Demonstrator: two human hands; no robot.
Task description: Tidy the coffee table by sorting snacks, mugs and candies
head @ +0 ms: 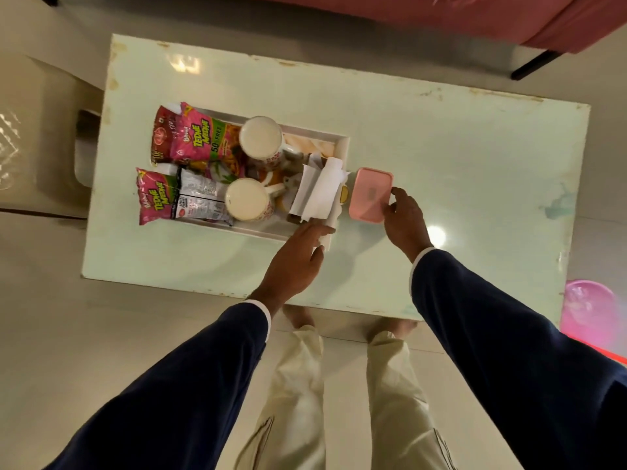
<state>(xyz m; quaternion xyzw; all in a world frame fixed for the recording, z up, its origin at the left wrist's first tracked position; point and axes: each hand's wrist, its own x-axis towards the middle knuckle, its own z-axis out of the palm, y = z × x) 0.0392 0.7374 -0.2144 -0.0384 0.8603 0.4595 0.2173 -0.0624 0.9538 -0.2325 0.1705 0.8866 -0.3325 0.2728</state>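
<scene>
Head view looks straight down on a pale glossy counter (441,164) where we stand with both arms in dark blue sleeves reaching forward. We see a white tray (341,144) on the left half of the counter, packed with the task's things. At its far left end lie two pink and green Tedhe Medhe snack packets, one at the back (195,137) and one at the front (154,198), with a red snack packet (162,137) partly under the back one and a silver peanut packet (196,198) beside the front one. Two white mugs stand in the middle of the tray, the rear mug (260,136) and the front mug (247,199), each with a patterned side showing. Toward the tray's right end a folded white paper napkin (319,193) lies tilted over smaller items that we cannot make out.

Just beside the tray's right end sits a pink lidded box (370,195), flat on the counter. Our right hand (403,222) has its grip on the box's near right corner, fingertips curled against the edge. Our left hand (298,259) reaches to the tray's near right corner with fingers extended and relaxed, its grip released, touching the rim and holding nothing.

Beyond the counter we see a pink sofa (441,15), and a pink plastic tub (590,313) stands on the floor at the right.
</scene>
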